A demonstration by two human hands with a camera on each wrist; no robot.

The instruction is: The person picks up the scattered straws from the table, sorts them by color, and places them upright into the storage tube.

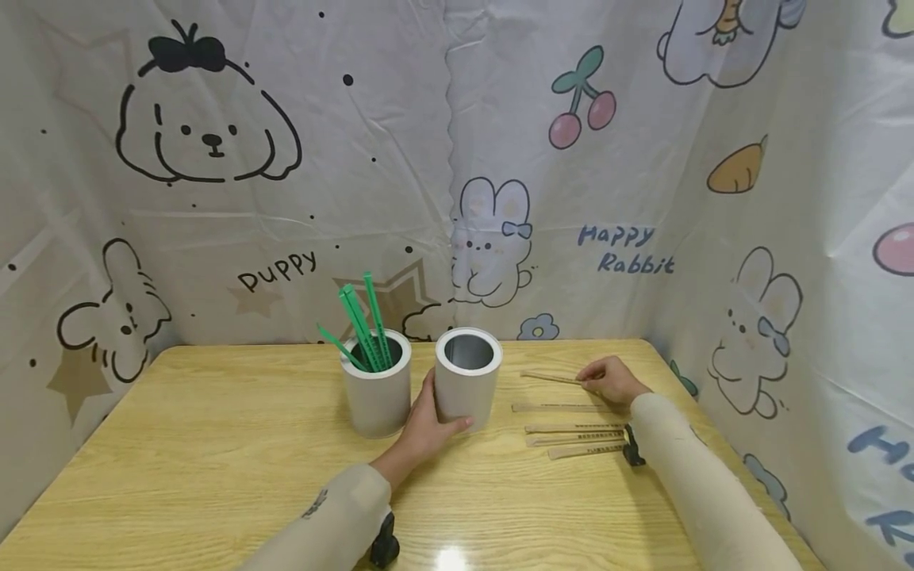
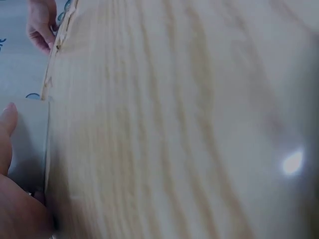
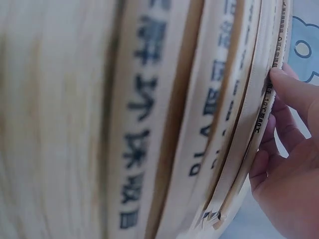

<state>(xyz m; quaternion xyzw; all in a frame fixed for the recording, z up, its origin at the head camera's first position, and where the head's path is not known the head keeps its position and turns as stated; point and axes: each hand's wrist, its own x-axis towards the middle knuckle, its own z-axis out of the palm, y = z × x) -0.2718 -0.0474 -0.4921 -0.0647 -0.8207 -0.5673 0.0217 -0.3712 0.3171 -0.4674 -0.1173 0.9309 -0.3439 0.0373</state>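
My left hand grips an empty white cylindrical holder, thumb across its front and fingers round its left side. Close beside it on the left, a second white holder contains several green sticks that lean and stick out of the top. On the right, my right hand pinches the end of the farthest paper-wrapped straw. Nearer to me lie several more wrapped straws, roughly parallel, with printed lettering. In the right wrist view, thumb and fingertips meet at the edge of a printed wrapper.
Both holders stand near the back of the wooden table. A printed cloth hangs behind and at both sides. The right forearm passes over the table's right part, its wrist camera close to the straws' ends.
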